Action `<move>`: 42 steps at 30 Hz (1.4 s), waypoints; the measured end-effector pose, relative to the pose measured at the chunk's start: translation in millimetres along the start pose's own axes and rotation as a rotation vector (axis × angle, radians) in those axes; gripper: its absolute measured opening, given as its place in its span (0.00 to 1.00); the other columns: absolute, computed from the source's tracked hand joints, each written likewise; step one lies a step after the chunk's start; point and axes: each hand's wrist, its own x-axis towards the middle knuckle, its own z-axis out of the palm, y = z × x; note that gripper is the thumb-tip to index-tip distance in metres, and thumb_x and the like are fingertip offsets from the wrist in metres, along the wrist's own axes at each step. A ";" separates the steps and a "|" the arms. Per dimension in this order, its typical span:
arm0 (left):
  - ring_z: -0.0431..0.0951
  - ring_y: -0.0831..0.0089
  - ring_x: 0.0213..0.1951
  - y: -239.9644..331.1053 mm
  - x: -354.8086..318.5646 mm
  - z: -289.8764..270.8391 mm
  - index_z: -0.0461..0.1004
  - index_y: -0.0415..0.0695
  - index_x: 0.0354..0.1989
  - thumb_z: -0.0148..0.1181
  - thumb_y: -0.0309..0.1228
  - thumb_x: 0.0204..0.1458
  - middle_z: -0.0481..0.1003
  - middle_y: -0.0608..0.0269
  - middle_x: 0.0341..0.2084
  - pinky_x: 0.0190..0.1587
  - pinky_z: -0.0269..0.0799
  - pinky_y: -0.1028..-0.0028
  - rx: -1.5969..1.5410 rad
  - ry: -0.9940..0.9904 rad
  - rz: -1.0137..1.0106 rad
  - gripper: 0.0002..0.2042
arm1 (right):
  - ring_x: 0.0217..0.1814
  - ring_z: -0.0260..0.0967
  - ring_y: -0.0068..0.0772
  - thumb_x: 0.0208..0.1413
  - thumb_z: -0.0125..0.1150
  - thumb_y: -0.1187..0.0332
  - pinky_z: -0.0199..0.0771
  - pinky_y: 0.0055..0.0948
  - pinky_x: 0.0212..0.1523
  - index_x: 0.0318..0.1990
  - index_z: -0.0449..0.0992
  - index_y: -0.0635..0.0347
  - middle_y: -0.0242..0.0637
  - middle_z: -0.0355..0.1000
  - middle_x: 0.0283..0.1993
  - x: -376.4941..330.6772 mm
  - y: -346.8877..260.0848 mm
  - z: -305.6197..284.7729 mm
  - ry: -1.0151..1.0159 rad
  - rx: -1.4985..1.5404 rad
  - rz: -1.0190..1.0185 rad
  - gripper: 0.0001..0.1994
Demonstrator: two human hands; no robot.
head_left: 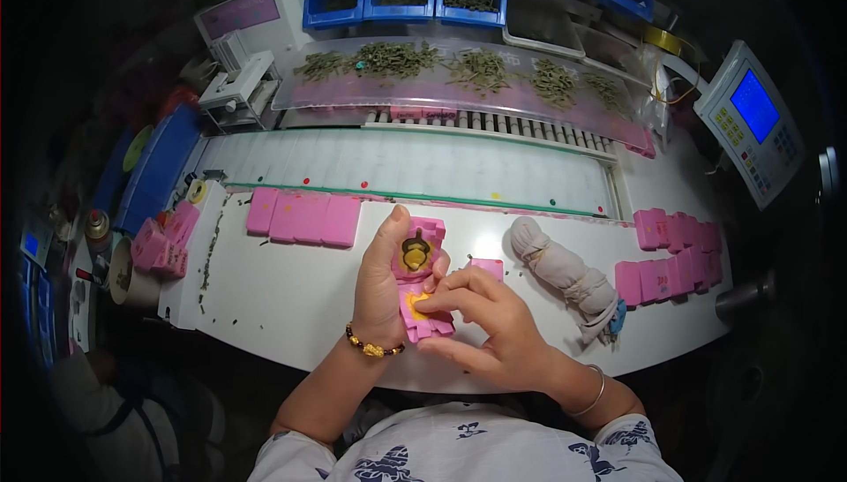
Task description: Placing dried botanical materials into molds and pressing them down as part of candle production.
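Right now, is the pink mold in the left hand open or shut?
Open: the upper half and the lower half both show yellow-marked inner faces.

Left hand (378, 274): upright, thumb raised, fingers curled inward
Right hand (498, 327): fingers bent, forefinger pointing left, thumb apart
Person's forearms (325, 387): slanting inward

- We have a block row (303, 217) along the bench's (282, 301) far edge, left of centre.
- Over the bench's middle, we hold an opened mould (415, 274).
- Right of that lies a cloth roll (569, 279).
- More blocks (675, 257) sit near the right edge.
- Behind the bench are bins (399, 15).
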 end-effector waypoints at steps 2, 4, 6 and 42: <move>0.69 0.76 0.16 -3.7 3.0 -2.9 0.70 0.45 0.30 0.52 0.50 0.61 0.72 0.60 0.18 0.21 0.69 0.76 0.058 0.019 0.045 0.20 | 0.43 0.72 0.37 0.49 0.72 0.69 0.73 0.33 0.42 0.47 0.77 0.62 0.38 0.68 0.42 6.0 0.0 -4.2 0.002 -0.020 -0.029 0.18; 0.70 0.75 0.17 -1.1 3.2 0.6 0.70 0.44 0.25 0.45 0.45 0.62 0.73 0.60 0.17 0.21 0.67 0.77 0.119 0.048 0.052 0.19 | 0.41 0.71 0.36 0.50 0.70 0.71 0.72 0.30 0.39 0.47 0.78 0.61 0.38 0.69 0.40 11.7 0.0 -7.3 0.200 -0.014 -0.061 0.16; 0.70 0.76 0.18 -4.8 5.1 0.3 0.70 0.44 0.25 0.43 0.42 0.62 0.73 0.60 0.18 0.21 0.67 0.77 0.123 0.066 0.062 0.18 | 0.40 0.71 0.36 0.49 0.70 0.72 0.71 0.30 0.38 0.47 0.78 0.60 0.39 0.69 0.40 14.6 4.1 -5.6 0.271 -0.112 -0.103 0.16; 0.76 0.78 0.37 -23.2 -10.5 -11.7 0.71 0.41 0.43 0.54 0.29 0.64 0.74 0.66 0.36 0.41 0.75 0.78 0.043 -0.348 -0.139 0.05 | 0.35 0.66 0.28 0.52 0.68 0.77 0.67 0.22 0.38 0.35 0.77 0.62 0.37 0.72 0.34 5.8 20.9 4.7 0.579 -0.045 -0.208 0.05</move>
